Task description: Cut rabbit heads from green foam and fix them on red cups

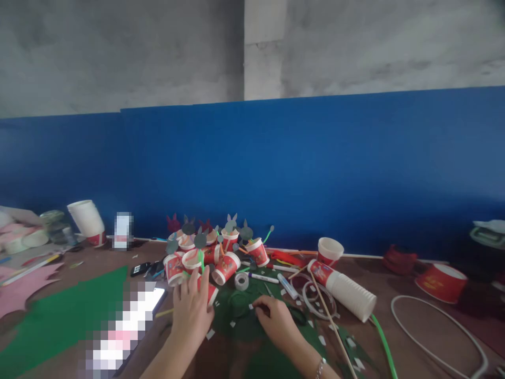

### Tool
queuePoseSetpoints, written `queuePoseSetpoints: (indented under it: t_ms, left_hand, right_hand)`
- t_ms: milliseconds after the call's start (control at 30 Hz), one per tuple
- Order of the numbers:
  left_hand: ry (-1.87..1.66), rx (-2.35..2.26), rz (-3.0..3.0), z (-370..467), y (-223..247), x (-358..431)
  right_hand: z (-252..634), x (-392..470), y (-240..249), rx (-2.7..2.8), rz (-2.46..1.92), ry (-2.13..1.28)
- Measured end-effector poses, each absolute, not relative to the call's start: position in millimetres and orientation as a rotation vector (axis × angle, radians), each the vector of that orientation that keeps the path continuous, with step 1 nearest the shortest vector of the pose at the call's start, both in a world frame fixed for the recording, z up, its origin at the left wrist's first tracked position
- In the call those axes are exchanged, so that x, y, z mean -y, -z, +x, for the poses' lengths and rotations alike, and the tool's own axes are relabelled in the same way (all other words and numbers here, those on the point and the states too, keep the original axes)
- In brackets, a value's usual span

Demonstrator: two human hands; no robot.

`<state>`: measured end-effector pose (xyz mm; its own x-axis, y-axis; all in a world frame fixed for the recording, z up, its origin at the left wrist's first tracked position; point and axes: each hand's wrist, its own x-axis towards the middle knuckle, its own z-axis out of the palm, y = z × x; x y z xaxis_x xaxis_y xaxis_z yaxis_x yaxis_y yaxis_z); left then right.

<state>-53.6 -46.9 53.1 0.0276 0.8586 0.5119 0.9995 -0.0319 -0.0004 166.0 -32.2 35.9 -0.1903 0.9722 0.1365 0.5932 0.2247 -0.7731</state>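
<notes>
My left hand [191, 305] reaches over the front of a cluster of red-and-white paper cups, its fingers stretched out and apart. Under and beside its fingers a red paper cup [212, 291] lies tilted, partly hidden; whether the fingers grip it I cannot tell. Grey and red rabbit-head cutouts [231, 223] stand up from several cups behind. My right hand [274, 318] is low over dark green paper [232, 342], fingers curled and pressed together; anything inside is hidden. A small white scrap [251, 306] lies by its fingertips. Scissors [298, 316] show partly beside it.
A roll of tape [241, 281], a marker [263, 278] and a glue stick-like tube [287, 287] lie ahead. To the right are stacked cups [351, 295], a thin stick [331, 321] and a white hoop [437, 300]. Left lie a phone [155, 300] and green paper [71, 310].
</notes>
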Motion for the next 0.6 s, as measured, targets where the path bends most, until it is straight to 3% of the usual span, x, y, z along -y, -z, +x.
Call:
queuePoseSetpoints:
  t_ms: [167,367,500,600]
  left_hand:
    - [0.679,1.528,-2.073,-37,-65,69]
    - [0.78,0.989,-2.433,2,-59,62]
    - [0.925,0.873,-2.591,18,-50,49]
    - [1.335,1.044,-2.555,23,-50,34]
  right_hand:
    - [164,30,-40,1.675,-1.307,-1.027]
    - [164,34,-52,1.359,-0.699,-1.529]
    - [169,30,-51,1.176,-0.728,-1.528]
    - [175,23,-46,1.058,-0.821,-1.404]
